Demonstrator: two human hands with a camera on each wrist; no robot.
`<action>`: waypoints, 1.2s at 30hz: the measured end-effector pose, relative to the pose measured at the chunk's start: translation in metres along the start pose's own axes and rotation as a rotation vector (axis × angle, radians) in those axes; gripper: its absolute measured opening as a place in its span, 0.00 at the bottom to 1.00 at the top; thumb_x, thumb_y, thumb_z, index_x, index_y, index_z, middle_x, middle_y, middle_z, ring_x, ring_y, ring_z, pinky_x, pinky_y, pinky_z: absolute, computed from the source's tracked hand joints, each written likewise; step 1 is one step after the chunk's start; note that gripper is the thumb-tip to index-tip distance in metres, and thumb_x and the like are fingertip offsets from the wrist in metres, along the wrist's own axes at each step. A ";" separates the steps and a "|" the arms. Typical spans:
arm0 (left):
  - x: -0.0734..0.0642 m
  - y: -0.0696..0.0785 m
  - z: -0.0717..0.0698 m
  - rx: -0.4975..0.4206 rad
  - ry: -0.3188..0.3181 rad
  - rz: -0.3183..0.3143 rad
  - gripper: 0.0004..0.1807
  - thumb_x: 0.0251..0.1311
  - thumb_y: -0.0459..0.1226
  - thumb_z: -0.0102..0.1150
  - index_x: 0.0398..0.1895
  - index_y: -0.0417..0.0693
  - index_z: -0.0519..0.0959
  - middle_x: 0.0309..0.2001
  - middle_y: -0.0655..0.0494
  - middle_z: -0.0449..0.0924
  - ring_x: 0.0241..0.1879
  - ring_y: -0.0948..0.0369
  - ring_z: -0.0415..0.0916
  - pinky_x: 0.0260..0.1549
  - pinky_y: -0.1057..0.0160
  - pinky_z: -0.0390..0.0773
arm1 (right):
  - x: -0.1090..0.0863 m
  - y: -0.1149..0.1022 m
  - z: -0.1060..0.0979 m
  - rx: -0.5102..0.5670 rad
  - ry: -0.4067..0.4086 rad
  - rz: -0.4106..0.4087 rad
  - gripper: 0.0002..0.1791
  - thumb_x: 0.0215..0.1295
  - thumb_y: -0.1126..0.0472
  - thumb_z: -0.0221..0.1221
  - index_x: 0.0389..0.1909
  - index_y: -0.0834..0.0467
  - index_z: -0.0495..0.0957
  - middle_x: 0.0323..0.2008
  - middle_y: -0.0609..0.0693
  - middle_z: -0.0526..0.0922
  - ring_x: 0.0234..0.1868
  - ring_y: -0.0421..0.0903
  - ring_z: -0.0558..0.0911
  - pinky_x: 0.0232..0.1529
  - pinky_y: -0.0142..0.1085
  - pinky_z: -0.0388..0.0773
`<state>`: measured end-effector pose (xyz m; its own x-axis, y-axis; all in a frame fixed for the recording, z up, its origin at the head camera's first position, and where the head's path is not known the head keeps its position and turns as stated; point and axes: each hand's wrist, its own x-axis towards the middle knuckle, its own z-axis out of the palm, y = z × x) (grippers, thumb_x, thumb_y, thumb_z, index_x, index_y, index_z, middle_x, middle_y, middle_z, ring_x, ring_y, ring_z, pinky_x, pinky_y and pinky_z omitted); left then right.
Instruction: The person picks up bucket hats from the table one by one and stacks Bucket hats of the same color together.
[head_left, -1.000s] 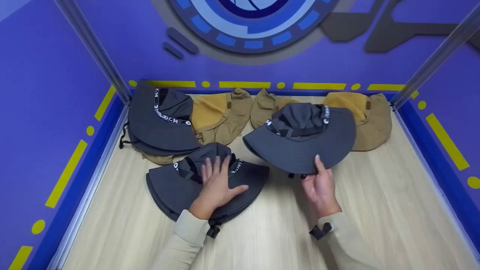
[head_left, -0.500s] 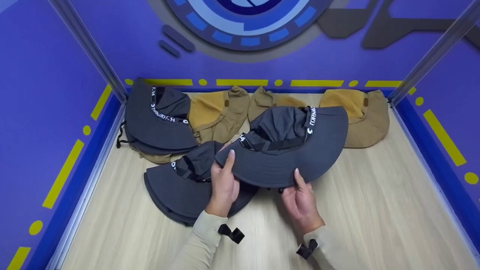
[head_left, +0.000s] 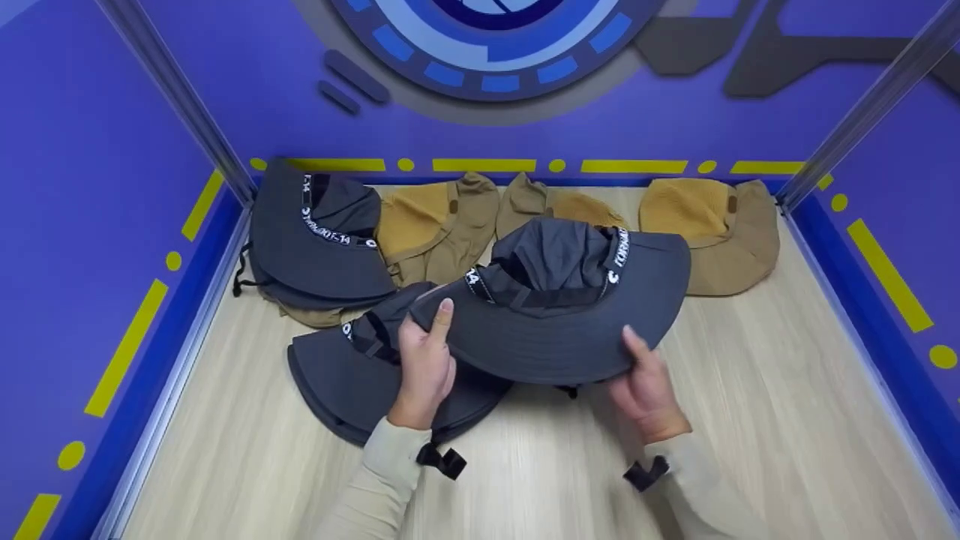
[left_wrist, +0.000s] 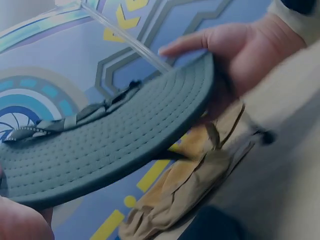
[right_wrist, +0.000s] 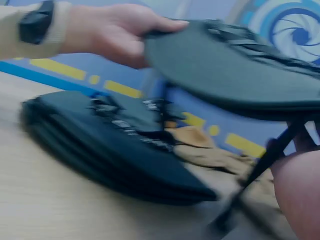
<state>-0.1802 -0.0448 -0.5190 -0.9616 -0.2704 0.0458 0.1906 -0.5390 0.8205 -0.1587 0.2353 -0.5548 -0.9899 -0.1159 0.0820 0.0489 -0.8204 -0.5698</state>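
Observation:
Held in the air by both hands is a dark grey wide-brimmed sun hat (head_left: pixel 555 345), its crown slumped and lettered tape showing at both sides. My left hand (head_left: pixel 426 375) pinches the brim's left end, thumb on top. On the right part of the brim, my right hand (head_left: pixel 651 394) has its thumb above and fingers below; the left wrist view shows that thumb (left_wrist: pixel 182 45) raised off the surface. Beneath the hat a black cord (right_wrist: pixel 282 147) hangs down. Partly hidden under the left hand lies a stack of matching grey hats (head_left: pixel 337 386) on the table.
At back left, another grey hat (head_left: pixel 315 259) lies on a pile with tan cloth below. Tan and mustard hats line the rear wall: one left of centre (head_left: pixel 435 225), one mid (head_left: pixel 525 199), one right (head_left: pixel 739 262). Blue panels (head_left: pixel 495 142) enclose the wood-look table (head_left: pixel 780 420).
My left hand has left the stack and taken hold of the hat's brim. The hat has come left and lower. My right hand has most recently slid rightward along the brim.

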 end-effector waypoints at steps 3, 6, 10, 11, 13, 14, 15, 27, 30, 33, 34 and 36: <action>0.003 0.007 -0.007 0.041 -0.019 0.017 0.14 0.72 0.26 0.54 0.58 0.29 0.75 0.50 0.51 0.85 0.52 0.60 0.82 0.57 0.61 0.81 | 0.006 -0.025 -0.005 0.047 -0.036 -0.015 0.18 0.84 0.59 0.41 0.62 0.57 0.75 0.57 0.52 0.85 0.58 0.46 0.84 0.61 0.37 0.79; 0.005 0.012 -0.016 0.092 -0.040 0.019 0.15 0.72 0.27 0.55 0.58 0.29 0.75 0.50 0.51 0.85 0.52 0.60 0.82 0.57 0.61 0.81 | 0.010 -0.046 -0.010 0.058 -0.070 -0.032 0.20 0.85 0.56 0.38 0.60 0.60 0.76 0.55 0.54 0.86 0.55 0.48 0.86 0.58 0.38 0.82; 0.010 0.019 -0.026 0.154 -0.075 0.005 0.17 0.72 0.28 0.55 0.61 0.28 0.74 0.52 0.50 0.84 0.53 0.59 0.83 0.58 0.59 0.82 | 0.012 -0.064 -0.014 -0.073 -0.057 -0.021 0.18 0.84 0.58 0.40 0.58 0.60 0.76 0.50 0.54 0.88 0.50 0.47 0.88 0.52 0.38 0.84; 0.012 0.020 -0.029 0.167 -0.081 0.002 0.18 0.72 0.29 0.55 0.61 0.29 0.74 0.53 0.49 0.84 0.53 0.59 0.83 0.57 0.59 0.82 | 0.012 -0.066 -0.014 -0.124 -0.037 -0.011 0.17 0.84 0.58 0.42 0.56 0.59 0.77 0.49 0.54 0.88 0.48 0.46 0.88 0.51 0.38 0.85; 0.016 0.023 -0.033 0.185 -0.085 -0.002 0.18 0.73 0.29 0.55 0.62 0.28 0.74 0.53 0.49 0.84 0.53 0.59 0.83 0.57 0.59 0.82 | 0.015 -0.069 -0.014 -0.223 0.009 0.024 0.15 0.83 0.59 0.45 0.55 0.59 0.78 0.47 0.53 0.88 0.47 0.45 0.88 0.49 0.38 0.85; 0.018 0.024 -0.034 0.192 -0.083 -0.005 0.19 0.73 0.30 0.55 0.62 0.28 0.74 0.54 0.49 0.84 0.53 0.59 0.83 0.57 0.59 0.82 | 0.017 -0.070 -0.013 -0.272 0.036 0.041 0.14 0.82 0.60 0.46 0.54 0.59 0.79 0.46 0.53 0.89 0.47 0.45 0.88 0.48 0.38 0.86; 0.020 0.025 -0.036 0.198 -0.079 -0.007 0.19 0.73 0.30 0.55 0.63 0.28 0.74 0.54 0.49 0.84 0.53 0.59 0.83 0.57 0.60 0.82 | 0.020 -0.070 -0.011 -0.314 0.060 0.056 0.13 0.82 0.60 0.48 0.53 0.59 0.80 0.45 0.52 0.89 0.46 0.45 0.88 0.48 0.38 0.86; 0.043 0.065 -0.034 0.291 -0.021 0.033 0.16 0.72 0.30 0.57 0.59 0.33 0.74 0.49 0.50 0.82 0.46 0.61 0.83 0.52 0.62 0.83 | 0.050 -0.075 0.035 -0.413 0.081 0.026 0.10 0.78 0.62 0.53 0.52 0.60 0.79 0.42 0.52 0.87 0.41 0.45 0.88 0.43 0.38 0.86; 0.052 0.082 -0.035 0.343 -0.027 0.098 0.14 0.71 0.30 0.58 0.56 0.35 0.75 0.48 0.52 0.81 0.46 0.61 0.82 0.52 0.63 0.83 | 0.056 -0.070 0.048 -0.403 0.067 0.005 0.10 0.78 0.63 0.53 0.51 0.60 0.80 0.42 0.52 0.87 0.41 0.45 0.88 0.42 0.38 0.86; 0.060 0.098 -0.041 0.383 -0.034 0.143 0.12 0.70 0.30 0.59 0.54 0.37 0.75 0.48 0.53 0.81 0.46 0.61 0.82 0.51 0.63 0.83 | 0.062 -0.059 0.059 -0.404 0.072 -0.019 0.08 0.77 0.64 0.54 0.50 0.60 0.80 0.41 0.52 0.88 0.39 0.46 0.88 0.41 0.39 0.86; 0.063 0.102 -0.044 0.391 -0.032 0.151 0.12 0.70 0.31 0.59 0.54 0.38 0.75 0.48 0.53 0.80 0.46 0.61 0.82 0.51 0.63 0.83 | 0.064 -0.054 0.062 -0.418 0.083 -0.026 0.07 0.77 0.65 0.55 0.49 0.59 0.80 0.40 0.52 0.88 0.39 0.46 0.88 0.39 0.39 0.86; 0.068 0.109 -0.051 0.412 -0.019 0.161 0.13 0.70 0.31 0.60 0.55 0.39 0.75 0.48 0.53 0.79 0.45 0.61 0.82 0.49 0.64 0.84 | 0.067 -0.044 0.067 -0.421 0.097 -0.030 0.06 0.76 0.67 0.56 0.47 0.59 0.81 0.39 0.53 0.88 0.37 0.46 0.88 0.37 0.40 0.87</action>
<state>-0.2144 -0.1631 -0.4555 -0.9303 -0.3082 0.1986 0.2472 -0.1272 0.9606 -0.2180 0.2260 -0.4695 -0.9989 -0.0264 0.0378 -0.0186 -0.5205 -0.8537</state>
